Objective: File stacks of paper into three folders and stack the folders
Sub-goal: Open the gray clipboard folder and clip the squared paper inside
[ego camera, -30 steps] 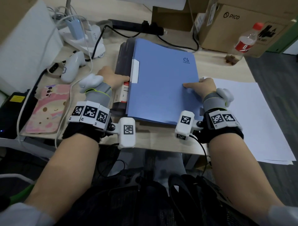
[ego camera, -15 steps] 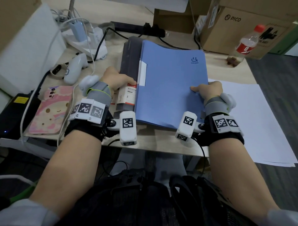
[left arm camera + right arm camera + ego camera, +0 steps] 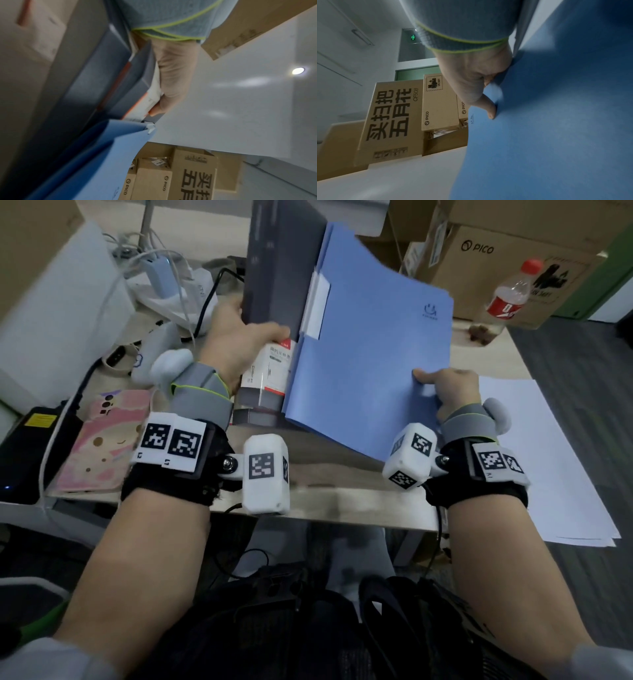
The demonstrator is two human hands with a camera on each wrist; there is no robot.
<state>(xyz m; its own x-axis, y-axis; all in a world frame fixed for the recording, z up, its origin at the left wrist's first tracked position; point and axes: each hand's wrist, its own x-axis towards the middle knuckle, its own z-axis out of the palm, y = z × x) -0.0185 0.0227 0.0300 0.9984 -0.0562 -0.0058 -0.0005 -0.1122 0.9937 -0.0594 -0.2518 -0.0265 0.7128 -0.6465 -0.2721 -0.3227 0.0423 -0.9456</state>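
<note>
A blue folder (image 3: 370,350) lies on top of dark grey folders (image 3: 277,265), and the whole stack is tilted up off the wooden desk (image 3: 329,481). My left hand (image 3: 239,340) grips the stack's left edge, thumb on the grey cover beside a white and red label (image 3: 270,368). My right hand (image 3: 448,392) pinches the blue folder's right edge, thumb on top. The left wrist view shows my left hand (image 3: 171,83) along the grey folders (image 3: 106,81), with the blue folder (image 3: 96,159) below. The right wrist view shows my right hand's thumb (image 3: 489,111) pressed on the blue folder (image 3: 556,121).
A stack of white paper (image 3: 548,453) lies at the right of the desk. A pink phone case (image 3: 99,446), a white controller (image 3: 150,354) and cables sit at the left. A plastic bottle (image 3: 510,292) and cardboard boxes (image 3: 507,261) stand at the back right.
The folder stack lay flat on the desk a second ago. Both hands have lifted and tilted it up towards me, and their grip has tightened on its left and right edges.
</note>
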